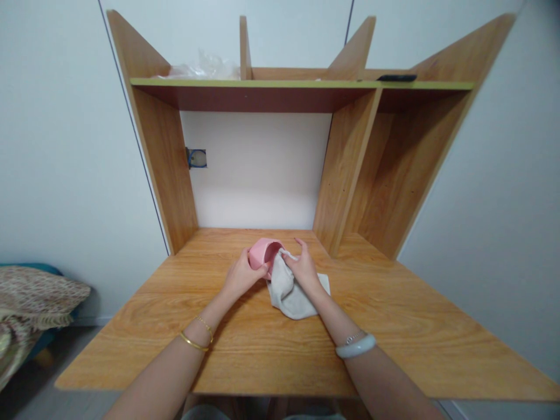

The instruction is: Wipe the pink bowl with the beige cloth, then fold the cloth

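A pink faceted cup-like container [261, 251] is tilted over the desk, its open mouth turned toward the right. My left hand [243, 274] grips it from the left, with the thumb near the rim. In my right hand [303, 267] is a light grey cloth [292, 297], pinched at its upper end right at the container's mouth. The rest of the cloth hangs down and spreads over the desktop under my right wrist. The inside of the container is partly hidden by the cloth.
The wooden desk [271, 356] has a shelf unit [275, 83] at its back, with upright panels. Clear plastic bags [205, 67] and a dark flat object [397, 77] lie on the shelf. A wall socket opening [198, 158] shows wires. Patterned fabric [35, 297] lies at far left.
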Motion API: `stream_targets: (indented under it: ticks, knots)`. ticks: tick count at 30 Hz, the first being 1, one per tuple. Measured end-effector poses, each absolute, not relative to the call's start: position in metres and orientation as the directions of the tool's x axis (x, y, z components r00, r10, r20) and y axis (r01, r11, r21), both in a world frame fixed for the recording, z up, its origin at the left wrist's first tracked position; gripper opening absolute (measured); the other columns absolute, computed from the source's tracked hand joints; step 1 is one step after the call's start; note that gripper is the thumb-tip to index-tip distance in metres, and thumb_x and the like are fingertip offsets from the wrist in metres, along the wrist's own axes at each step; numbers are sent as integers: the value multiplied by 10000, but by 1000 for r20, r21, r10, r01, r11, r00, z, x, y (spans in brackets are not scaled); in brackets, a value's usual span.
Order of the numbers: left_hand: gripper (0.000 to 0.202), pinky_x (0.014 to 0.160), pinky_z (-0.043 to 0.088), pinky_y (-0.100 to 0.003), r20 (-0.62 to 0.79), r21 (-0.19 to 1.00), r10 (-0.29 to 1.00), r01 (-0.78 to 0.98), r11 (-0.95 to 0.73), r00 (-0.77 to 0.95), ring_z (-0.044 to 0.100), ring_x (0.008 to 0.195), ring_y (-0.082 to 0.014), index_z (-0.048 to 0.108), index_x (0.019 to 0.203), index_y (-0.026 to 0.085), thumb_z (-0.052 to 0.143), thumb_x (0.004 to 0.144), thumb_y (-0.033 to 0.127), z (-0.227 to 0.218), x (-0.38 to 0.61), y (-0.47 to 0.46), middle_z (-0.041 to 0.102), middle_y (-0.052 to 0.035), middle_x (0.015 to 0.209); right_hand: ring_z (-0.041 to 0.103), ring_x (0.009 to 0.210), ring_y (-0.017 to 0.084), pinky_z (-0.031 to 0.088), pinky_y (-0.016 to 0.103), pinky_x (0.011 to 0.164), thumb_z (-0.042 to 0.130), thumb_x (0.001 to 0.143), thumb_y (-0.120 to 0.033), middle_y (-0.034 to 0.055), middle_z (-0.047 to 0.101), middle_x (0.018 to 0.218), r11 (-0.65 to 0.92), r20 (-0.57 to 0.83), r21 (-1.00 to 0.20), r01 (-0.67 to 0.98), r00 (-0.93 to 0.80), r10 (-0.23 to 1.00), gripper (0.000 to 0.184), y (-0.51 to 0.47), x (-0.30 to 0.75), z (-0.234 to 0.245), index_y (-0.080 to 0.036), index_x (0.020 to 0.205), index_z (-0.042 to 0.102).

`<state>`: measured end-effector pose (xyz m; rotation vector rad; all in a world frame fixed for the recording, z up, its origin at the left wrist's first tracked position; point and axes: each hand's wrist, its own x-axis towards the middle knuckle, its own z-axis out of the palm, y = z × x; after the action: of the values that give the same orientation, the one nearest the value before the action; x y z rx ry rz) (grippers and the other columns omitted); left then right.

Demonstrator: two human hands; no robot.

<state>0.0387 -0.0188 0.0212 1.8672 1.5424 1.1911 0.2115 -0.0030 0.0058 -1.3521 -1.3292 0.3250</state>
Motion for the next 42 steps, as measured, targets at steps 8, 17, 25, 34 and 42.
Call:
stream_targets:
  ticks: [8,17,25,34,42]
  knots:
    - [386,655,461,-277,239,940,945,299,-167,-224,623,743,-208,582,930,98,622,640,348,20,31,-2,666,-125,860,535,588,168,417,278,578,575,675,-329,12,593,700,274,457,-826,493,300,837,584,-2,210,4,-139,1207,429]
    - [355,547,448,-239,105,994,962,28,-102,-252,586,613,-159,587,780,107,590,651,439,24,30,-4,617,-52,652,530,686,174,401,288,663,555,695,-349,24,569,722,206,423,-754,624,220,879,336,-3,214,1,-171,978,586]
    - [395,452,412,-191,18,997,989,-70,-29,-147,531,507,-98,552,798,111,554,691,491,22,33,-9,573,-16,609,464,571,155,380,266,569,451,711,-286,-27,452,563,337,531,-801,494,326,782,248,1,221,9,-169,867,604]
    - [380,445,399,-179,116,990,990,-69,-121,-75,493,477,-69,493,856,130,620,664,432,24,42,-13,549,18,620,488,527,145,377,255,530,393,813,-376,-33,492,549,410,517,-785,465,125,847,406,-9,210,13,-142,1119,521]
    - [457,520,439,-198,171,985,985,-18,-172,-38,540,553,-89,457,885,150,665,614,453,25,47,-16,536,37,623,494,541,143,391,249,548,416,808,-429,-12,535,565,406,533,-778,479,163,830,379,-12,213,25,-164,1008,599]
